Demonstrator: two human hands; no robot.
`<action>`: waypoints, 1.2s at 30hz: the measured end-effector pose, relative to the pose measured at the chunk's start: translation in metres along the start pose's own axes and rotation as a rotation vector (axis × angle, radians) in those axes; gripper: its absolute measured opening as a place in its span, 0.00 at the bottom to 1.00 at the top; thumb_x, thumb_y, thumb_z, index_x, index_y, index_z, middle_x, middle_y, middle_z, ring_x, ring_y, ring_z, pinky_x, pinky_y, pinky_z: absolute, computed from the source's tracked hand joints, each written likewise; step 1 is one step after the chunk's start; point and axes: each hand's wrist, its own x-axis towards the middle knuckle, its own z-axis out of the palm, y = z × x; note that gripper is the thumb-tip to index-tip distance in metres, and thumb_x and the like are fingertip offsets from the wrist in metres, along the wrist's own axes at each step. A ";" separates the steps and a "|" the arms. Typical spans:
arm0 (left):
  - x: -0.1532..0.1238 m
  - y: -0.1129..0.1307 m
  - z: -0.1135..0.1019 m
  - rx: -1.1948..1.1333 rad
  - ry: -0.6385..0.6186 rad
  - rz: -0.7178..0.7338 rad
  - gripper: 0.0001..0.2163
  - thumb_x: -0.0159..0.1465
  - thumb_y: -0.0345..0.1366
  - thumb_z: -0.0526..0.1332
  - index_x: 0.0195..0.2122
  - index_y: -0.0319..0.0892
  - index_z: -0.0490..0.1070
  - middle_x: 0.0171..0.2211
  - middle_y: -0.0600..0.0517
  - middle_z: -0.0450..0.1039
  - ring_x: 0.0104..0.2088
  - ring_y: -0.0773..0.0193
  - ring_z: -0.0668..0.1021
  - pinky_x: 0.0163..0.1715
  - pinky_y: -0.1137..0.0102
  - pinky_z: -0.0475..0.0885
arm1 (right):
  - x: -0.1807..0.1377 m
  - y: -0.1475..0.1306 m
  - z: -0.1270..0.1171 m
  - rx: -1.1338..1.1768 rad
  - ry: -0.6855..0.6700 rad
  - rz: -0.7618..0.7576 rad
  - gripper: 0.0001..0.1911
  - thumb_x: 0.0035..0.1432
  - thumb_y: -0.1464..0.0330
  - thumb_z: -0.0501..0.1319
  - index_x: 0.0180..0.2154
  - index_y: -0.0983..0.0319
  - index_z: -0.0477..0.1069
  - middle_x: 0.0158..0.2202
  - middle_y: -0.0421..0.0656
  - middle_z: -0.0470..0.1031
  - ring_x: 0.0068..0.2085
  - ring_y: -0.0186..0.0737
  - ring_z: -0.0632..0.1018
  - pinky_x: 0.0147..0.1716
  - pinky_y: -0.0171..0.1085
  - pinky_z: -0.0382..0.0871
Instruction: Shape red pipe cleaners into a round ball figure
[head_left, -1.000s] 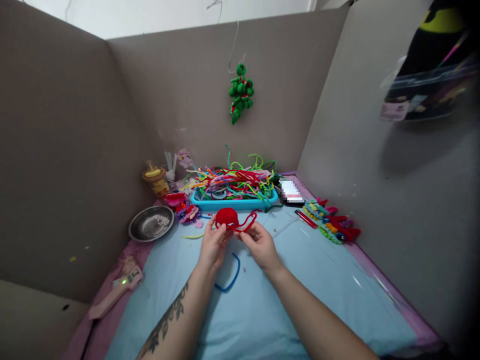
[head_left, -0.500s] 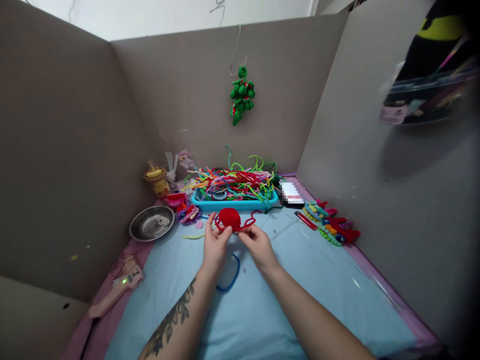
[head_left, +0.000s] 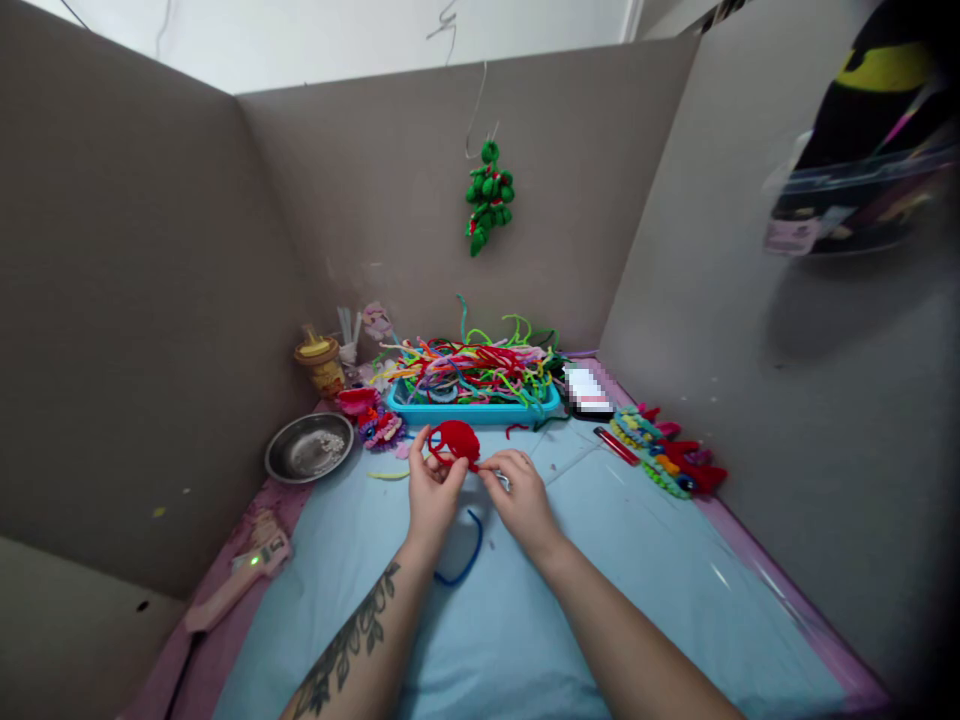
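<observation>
A round red piece of coiled, fuzzy pipe cleaner (head_left: 457,437) is held above the blue cloth, with a small loop at its left side. My left hand (head_left: 436,490) grips it between thumb and fingers from the left and below. Close to its lower right edge, my right hand (head_left: 517,495) pinches the red strand's end between thumb and forefinger. A small shiny metallic thing (head_left: 504,482) shows at the right hand's fingers; its kind is hard to make out. On the cloth below lies a curved blue pipe cleaner (head_left: 478,550).
Behind my hands stands a blue tray (head_left: 472,412) heaped with colourful pipe cleaners. Left are a metal bowl (head_left: 289,470), a pink glue gun (head_left: 240,582) and a yellow cup (head_left: 322,370). Right lie a phone (head_left: 589,390), a red cutter (head_left: 616,447) and colourful pipe-cleaner figures (head_left: 667,455).
The red loop that stuck out to the right above my right fingers is gone from there. My right hand has turned slightly, showing the shiny thing. The view has shifted a little.
</observation>
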 end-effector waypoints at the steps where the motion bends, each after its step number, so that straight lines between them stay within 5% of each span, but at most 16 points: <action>1: 0.000 0.000 0.000 0.000 -0.009 -0.001 0.33 0.51 0.30 0.67 0.57 0.46 0.56 0.26 0.57 0.69 0.27 0.67 0.75 0.33 0.73 0.69 | 0.000 0.000 0.001 -0.004 -0.013 -0.005 0.06 0.58 0.71 0.55 0.32 0.59 0.71 0.33 0.44 0.72 0.40 0.43 0.70 0.42 0.41 0.64; 11: 0.000 -0.004 -0.002 -0.004 -0.012 -0.038 0.45 0.49 0.30 0.68 0.63 0.56 0.42 0.40 0.53 0.69 0.22 0.75 0.74 0.26 0.76 0.69 | -0.004 -0.005 0.008 0.009 -0.051 -0.006 0.07 0.59 0.72 0.53 0.30 0.59 0.67 0.32 0.43 0.70 0.39 0.42 0.69 0.41 0.40 0.62; 15: 0.004 -0.008 -0.002 -0.107 -0.023 -0.129 0.48 0.48 0.30 0.69 0.63 0.58 0.38 0.44 0.49 0.71 0.28 0.69 0.78 0.32 0.72 0.72 | -0.007 -0.006 0.010 -0.021 -0.010 -0.015 0.07 0.60 0.72 0.52 0.31 0.60 0.67 0.33 0.44 0.69 0.39 0.42 0.69 0.41 0.40 0.63; 19: 0.004 -0.012 0.001 -0.216 -0.050 -0.200 0.49 0.49 0.31 0.69 0.64 0.50 0.35 0.38 0.49 0.76 0.34 0.65 0.79 0.39 0.69 0.70 | -0.009 -0.005 0.012 -0.074 0.044 -0.035 0.07 0.60 0.72 0.52 0.32 0.60 0.67 0.35 0.45 0.69 0.40 0.43 0.69 0.42 0.41 0.63; 24: 0.002 -0.013 0.002 -0.210 -0.064 -0.232 0.48 0.48 0.32 0.70 0.64 0.42 0.39 0.26 0.55 0.76 0.27 0.68 0.77 0.36 0.71 0.68 | -0.010 -0.001 0.015 -0.110 0.079 -0.046 0.07 0.61 0.72 0.53 0.32 0.60 0.67 0.32 0.44 0.71 0.38 0.43 0.69 0.40 0.42 0.62; 30: 0.001 -0.012 0.001 -0.039 -0.089 -0.126 0.45 0.51 0.34 0.68 0.64 0.48 0.39 0.23 0.58 0.74 0.25 0.68 0.76 0.32 0.73 0.68 | -0.012 0.001 0.017 -0.078 0.122 0.014 0.03 0.58 0.71 0.56 0.32 0.60 0.66 0.31 0.43 0.71 0.37 0.43 0.68 0.37 0.41 0.64; 36: -0.004 -0.010 0.000 0.146 -0.148 -0.008 0.44 0.55 0.33 0.64 0.65 0.49 0.34 0.24 0.58 0.74 0.24 0.68 0.75 0.30 0.73 0.68 | -0.008 -0.005 0.006 -0.117 0.159 -0.089 0.06 0.58 0.73 0.55 0.36 0.60 0.69 0.34 0.44 0.69 0.39 0.43 0.68 0.41 0.44 0.65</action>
